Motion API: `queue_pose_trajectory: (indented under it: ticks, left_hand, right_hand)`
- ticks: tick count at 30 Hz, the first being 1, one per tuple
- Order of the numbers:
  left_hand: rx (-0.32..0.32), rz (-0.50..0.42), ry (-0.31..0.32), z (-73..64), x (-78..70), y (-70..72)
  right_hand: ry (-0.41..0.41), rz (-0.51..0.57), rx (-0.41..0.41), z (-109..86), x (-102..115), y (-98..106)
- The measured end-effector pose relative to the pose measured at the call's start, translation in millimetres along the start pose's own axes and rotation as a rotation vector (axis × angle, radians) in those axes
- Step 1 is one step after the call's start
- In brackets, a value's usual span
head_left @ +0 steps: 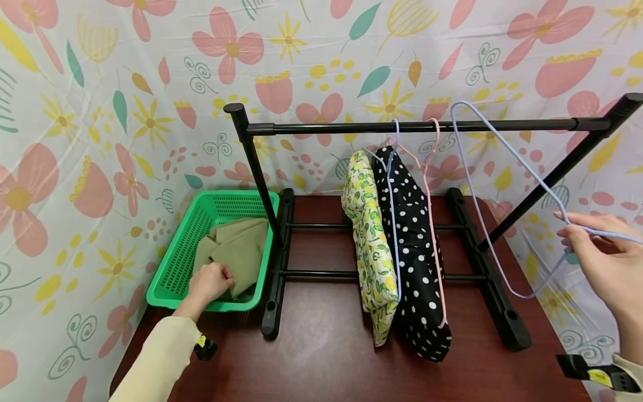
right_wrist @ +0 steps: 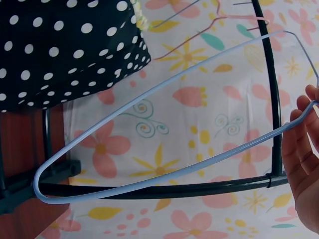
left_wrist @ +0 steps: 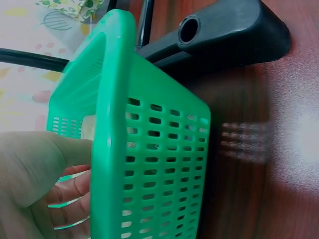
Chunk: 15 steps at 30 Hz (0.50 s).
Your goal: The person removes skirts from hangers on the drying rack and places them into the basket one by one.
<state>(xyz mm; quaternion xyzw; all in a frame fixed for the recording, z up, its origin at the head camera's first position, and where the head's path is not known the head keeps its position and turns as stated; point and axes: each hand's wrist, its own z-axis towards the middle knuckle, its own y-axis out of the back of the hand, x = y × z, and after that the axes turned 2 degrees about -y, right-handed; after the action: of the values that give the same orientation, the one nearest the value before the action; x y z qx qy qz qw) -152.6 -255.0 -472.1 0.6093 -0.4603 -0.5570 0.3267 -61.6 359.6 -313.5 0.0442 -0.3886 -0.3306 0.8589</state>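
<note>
My left hand (head_left: 208, 285) reaches over the front rim of a green plastic basket (head_left: 159, 279). Its fingers curl at a folded olive-green cloth (head_left: 241, 245) lying inside; the rim hides the fingertips in the left wrist view. Out on the right, my right hand (head_left: 603, 251) pinches a light blue clothes hanger (head_left: 522, 159) near its neck, with the loop tilted toward the rack. Nothing hangs on this hanger. In the right wrist view, the fingers hold the hanger's narrow end at the right edge.
A black clothes rack (head_left: 321, 128) stands on a dark brown table (head_left: 321, 346). From its bar hang a lemon-print garment (head_left: 369, 240) and a black polka-dot garment (head_left: 414, 251), with a blue and a pink hanger (head_left: 431, 206). A floral curtain (head_left: 150, 67) surrounds the table.
</note>
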Motion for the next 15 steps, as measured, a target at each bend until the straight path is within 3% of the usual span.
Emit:
queue_pose_trajectory:
  ticks: [5, 15]
  left_hand:
    - [-0.04, -0.013, -0.002, 1.0, -3.6, 6.9]
    - [-0.163, -0.038, -0.06, 7.0, -13.9, 18.5]
  right_hand:
    - [0.029, 0.044, 0.023, -7.0, -6, 2]
    - [0.013, -0.101, 0.081, -14.6, -11, 4]
